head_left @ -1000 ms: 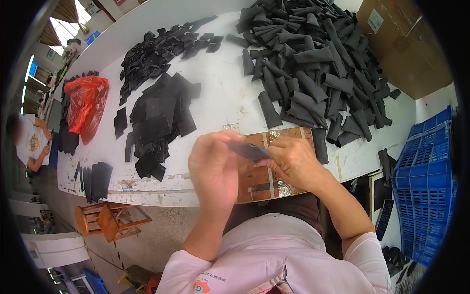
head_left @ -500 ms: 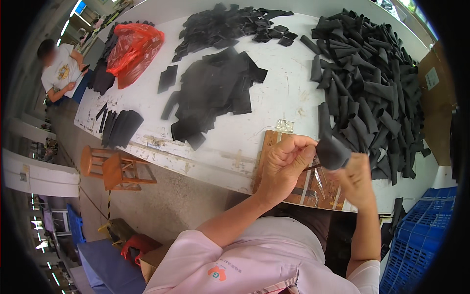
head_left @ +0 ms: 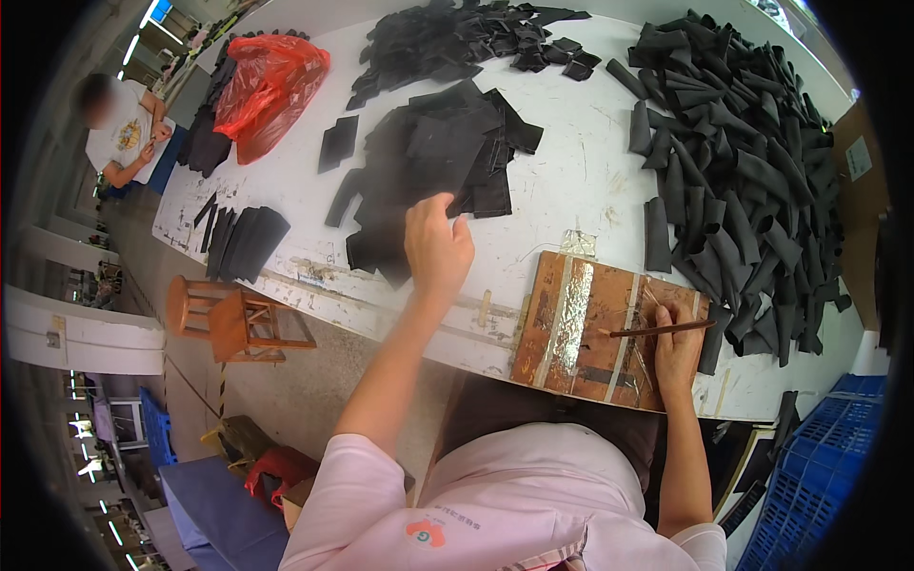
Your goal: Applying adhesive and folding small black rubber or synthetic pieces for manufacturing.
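Note:
My left hand [head_left: 438,252] is over the near part of a pile of flat black fabric-like pieces [head_left: 443,143], its thumb apart from the fingers and no piece visibly held. At the right end of a brown wooden board [head_left: 547,333] rests my right hand [head_left: 678,354], closed around a thin brown stick [head_left: 657,330] that points left across the board. Strips of shiny tape [head_left: 569,319] run over the board. Right beyond it lies a big heap of rolled black tubes [head_left: 733,181], one of them close to my right hand.
More black pieces [head_left: 457,43] lie at the table's back. A red plastic bag [head_left: 271,90] and black strips [head_left: 249,243] are on the left. Wooden stools [head_left: 238,324] stand beside the table, blue crates [head_left: 809,476] at lower right. Another person [head_left: 129,133] stands far left.
My hands have parted: the left moved left to the flat pieces, the right came down onto the board. The black tube held between them has left my hands.

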`<state>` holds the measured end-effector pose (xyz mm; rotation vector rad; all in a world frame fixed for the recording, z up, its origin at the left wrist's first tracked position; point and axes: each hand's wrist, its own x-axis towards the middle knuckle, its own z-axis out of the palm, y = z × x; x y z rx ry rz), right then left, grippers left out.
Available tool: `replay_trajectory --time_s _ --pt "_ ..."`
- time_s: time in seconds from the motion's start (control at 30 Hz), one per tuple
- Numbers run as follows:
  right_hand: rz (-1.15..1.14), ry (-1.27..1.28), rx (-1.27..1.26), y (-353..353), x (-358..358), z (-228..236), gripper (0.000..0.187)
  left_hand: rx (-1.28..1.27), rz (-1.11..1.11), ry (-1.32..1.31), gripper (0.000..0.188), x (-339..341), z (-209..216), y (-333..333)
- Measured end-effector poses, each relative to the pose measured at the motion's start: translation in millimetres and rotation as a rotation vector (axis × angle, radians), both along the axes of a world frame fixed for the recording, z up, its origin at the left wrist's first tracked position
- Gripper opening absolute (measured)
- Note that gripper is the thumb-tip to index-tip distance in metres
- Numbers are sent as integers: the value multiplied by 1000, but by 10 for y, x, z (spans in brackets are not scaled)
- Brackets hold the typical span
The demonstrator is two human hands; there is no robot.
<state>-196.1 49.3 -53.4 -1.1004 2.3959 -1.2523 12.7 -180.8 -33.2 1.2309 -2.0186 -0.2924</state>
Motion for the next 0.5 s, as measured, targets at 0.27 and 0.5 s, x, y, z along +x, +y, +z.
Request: replay_trajectory --time_s 0.27,0.5 --pt "39 263 -24 -13 -18 -136 13 -39 -36 -406 35 -824 -183 -474" --pt "34 227 -6 -20 -4 -103 13 -133 31 -708 18 -1051 -375 -909"
